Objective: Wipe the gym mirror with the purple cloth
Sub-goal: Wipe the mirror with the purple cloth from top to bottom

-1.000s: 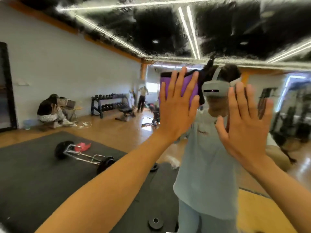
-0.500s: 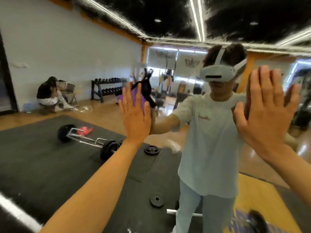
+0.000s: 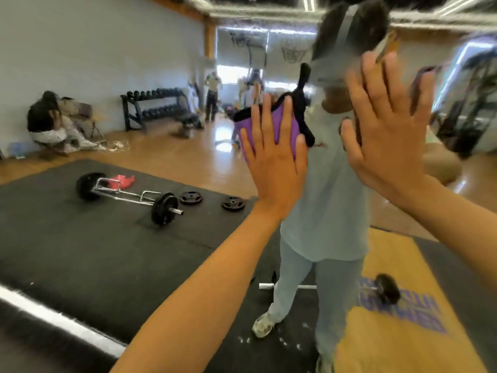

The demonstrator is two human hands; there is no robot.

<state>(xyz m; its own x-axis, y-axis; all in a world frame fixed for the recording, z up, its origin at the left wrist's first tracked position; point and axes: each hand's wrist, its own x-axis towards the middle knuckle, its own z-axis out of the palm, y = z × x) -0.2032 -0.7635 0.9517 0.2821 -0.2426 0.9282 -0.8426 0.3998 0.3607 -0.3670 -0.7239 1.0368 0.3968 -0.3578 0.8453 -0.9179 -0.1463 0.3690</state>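
Mirror [image 3: 113, 63] glass fills the whole wall in front of the person, and the gym shows in it. The cloth [image 3: 289, 125] is purple with a black edge and black straps. It is flat on the glass, under the left hand [image 3: 274, 160]. That hand has straight fingers spread out, and it presses the cloth on the glass. The right hand [image 3: 387, 130] is flat on the glass too, just beside it, with straight fingers and nothing in it. The two hands are apart.

I think the wiping is in the middle, not done.

Some things could go wrong. The cloth is only pressed, not gripped, so it could slip out and fall if the hand lifts a bit. The black straps hang loose at the side and could drag on the glass. The bare right hand could leave finger marks on the clean part. If the person pushes too hard with both hands, the glass may shake, though I cannot tell how strong it is.

In the glass I see a barbell [image 3: 129, 193] and two plates [image 3: 212, 200] on a black mat [image 3: 80, 251], and a rack [image 3: 156, 106] of dumbbells by the wall. A yellow mat [image 3: 398, 343] has big purple letters, but they are backwards and blurred, so I cannot read them.
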